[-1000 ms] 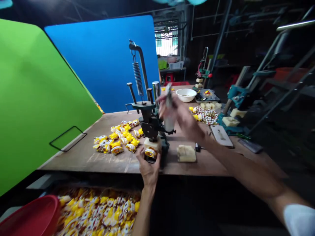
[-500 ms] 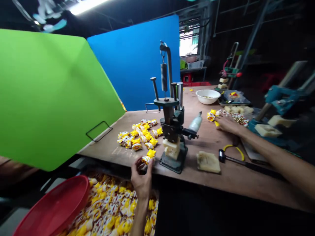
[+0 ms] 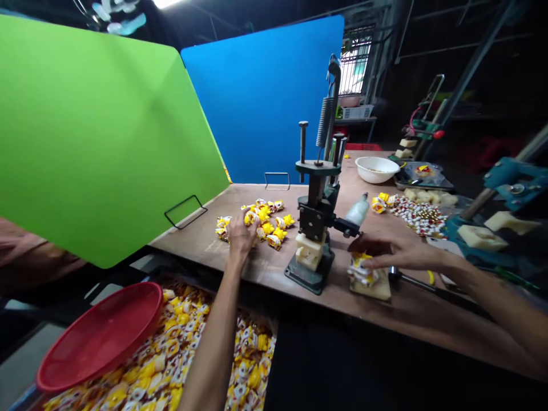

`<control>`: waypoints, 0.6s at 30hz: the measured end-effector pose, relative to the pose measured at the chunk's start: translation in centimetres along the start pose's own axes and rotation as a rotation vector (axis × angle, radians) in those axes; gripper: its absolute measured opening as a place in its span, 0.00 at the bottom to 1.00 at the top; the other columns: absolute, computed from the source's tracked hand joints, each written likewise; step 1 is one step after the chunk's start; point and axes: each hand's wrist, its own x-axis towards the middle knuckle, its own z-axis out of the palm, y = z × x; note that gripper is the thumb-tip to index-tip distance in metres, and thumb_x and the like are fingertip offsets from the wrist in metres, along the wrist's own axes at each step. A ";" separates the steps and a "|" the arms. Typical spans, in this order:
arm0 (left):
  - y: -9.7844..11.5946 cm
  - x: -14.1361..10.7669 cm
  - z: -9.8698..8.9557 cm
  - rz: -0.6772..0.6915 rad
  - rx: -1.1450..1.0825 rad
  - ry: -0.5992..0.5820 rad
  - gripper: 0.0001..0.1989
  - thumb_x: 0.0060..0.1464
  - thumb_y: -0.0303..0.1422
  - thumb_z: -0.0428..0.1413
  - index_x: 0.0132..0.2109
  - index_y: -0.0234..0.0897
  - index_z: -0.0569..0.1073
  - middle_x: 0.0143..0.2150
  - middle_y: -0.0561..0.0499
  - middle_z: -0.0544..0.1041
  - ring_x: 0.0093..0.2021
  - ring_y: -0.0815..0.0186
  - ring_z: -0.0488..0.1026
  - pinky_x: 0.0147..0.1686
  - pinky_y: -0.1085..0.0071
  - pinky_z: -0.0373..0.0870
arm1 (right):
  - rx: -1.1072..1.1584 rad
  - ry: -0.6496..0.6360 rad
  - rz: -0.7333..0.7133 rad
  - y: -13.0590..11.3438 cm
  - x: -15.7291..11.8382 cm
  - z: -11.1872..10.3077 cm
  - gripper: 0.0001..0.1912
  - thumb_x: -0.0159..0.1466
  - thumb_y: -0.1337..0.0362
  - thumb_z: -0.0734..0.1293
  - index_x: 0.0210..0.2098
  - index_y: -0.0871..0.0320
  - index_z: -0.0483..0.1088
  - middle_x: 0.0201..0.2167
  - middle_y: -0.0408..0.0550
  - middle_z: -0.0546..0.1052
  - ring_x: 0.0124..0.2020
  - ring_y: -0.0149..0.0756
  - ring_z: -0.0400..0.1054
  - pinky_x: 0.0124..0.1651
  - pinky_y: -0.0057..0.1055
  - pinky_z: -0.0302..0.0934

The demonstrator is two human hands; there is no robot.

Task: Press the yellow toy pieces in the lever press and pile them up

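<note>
My left hand [image 3: 240,237] rests with its fingers down in a loose pile of yellow-and-white wrapped pieces [image 3: 265,224] on the plywood table [image 3: 257,268]. To the right of the dark metal hand press [image 3: 315,214], my right hand [image 3: 398,254] closes over a small bunch of wrapped pieces [image 3: 362,271]. That bunch lies on a cream mould block [image 3: 372,294]. A mallet [image 3: 396,275] lies just past my right hand, its handle running right. Cream blocks [image 3: 308,251] sit in the press base.
Near the table's back are a white bowl [image 3: 377,169], a dark tray [image 3: 423,176] and a band of shiny wrapped pieces [image 3: 417,214]. A teal press [image 3: 492,200] stands at right. Below the front edge, a bin of wrapped pieces [image 3: 192,357] holds a red dish [image 3: 100,337].
My right hand has moved from the far pieces to the cream block, where wrapped pieces now lie. My left hand has moved from the table's front edge onto the pile. The view has swung.
</note>
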 end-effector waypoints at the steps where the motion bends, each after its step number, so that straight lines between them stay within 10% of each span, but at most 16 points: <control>1: 1.0 -1.6 -0.4 -0.048 -0.091 0.063 0.25 0.58 0.46 0.69 0.56 0.36 0.78 0.53 0.37 0.84 0.56 0.48 0.81 0.62 0.49 0.75 | 0.040 -0.128 0.013 -0.5 -0.5 1.0 0.23 0.58 0.53 0.85 0.51 0.52 0.88 0.47 0.56 0.86 0.48 0.50 0.82 0.52 0.39 0.79; 3: 3.7 -6.6 -1.3 -0.236 -0.374 0.092 0.30 0.59 0.55 0.68 0.56 0.36 0.77 0.50 0.39 0.84 0.48 0.52 0.83 0.50 0.56 0.80 | 0.121 -0.319 0.012 -1.2 -1.3 3.3 0.25 0.69 0.54 0.78 0.65 0.44 0.80 0.59 0.52 0.83 0.60 0.48 0.80 0.62 0.41 0.77; 7: 9.1 -17.7 -2.7 -0.749 -1.074 -0.674 0.40 0.62 0.68 0.58 0.56 0.34 0.80 0.46 0.35 0.85 0.39 0.52 0.85 0.37 0.58 0.83 | 0.135 -0.305 -0.127 -2.1 -1.9 8.3 0.29 0.74 0.55 0.74 0.72 0.34 0.70 0.69 0.42 0.76 0.69 0.44 0.74 0.73 0.40 0.70; 12: 10.3 -21.6 -3.7 -0.847 -1.170 -0.463 0.28 0.61 0.53 0.69 0.58 0.38 0.80 0.57 0.38 0.85 0.52 0.52 0.86 0.56 0.53 0.85 | -0.051 -0.312 -0.206 -1.3 -2.6 10.7 0.28 0.78 0.54 0.70 0.75 0.37 0.68 0.70 0.42 0.76 0.70 0.45 0.73 0.75 0.42 0.67; 18: 7.4 -20.0 -0.3 -0.346 -0.703 -0.148 0.28 0.62 0.44 0.70 0.65 0.42 0.77 0.63 0.41 0.81 0.59 0.54 0.84 0.60 0.58 0.84 | -0.056 0.021 -0.018 2.9 -4.5 8.4 0.20 0.75 0.47 0.71 0.63 0.45 0.79 0.61 0.50 0.82 0.61 0.50 0.79 0.66 0.50 0.75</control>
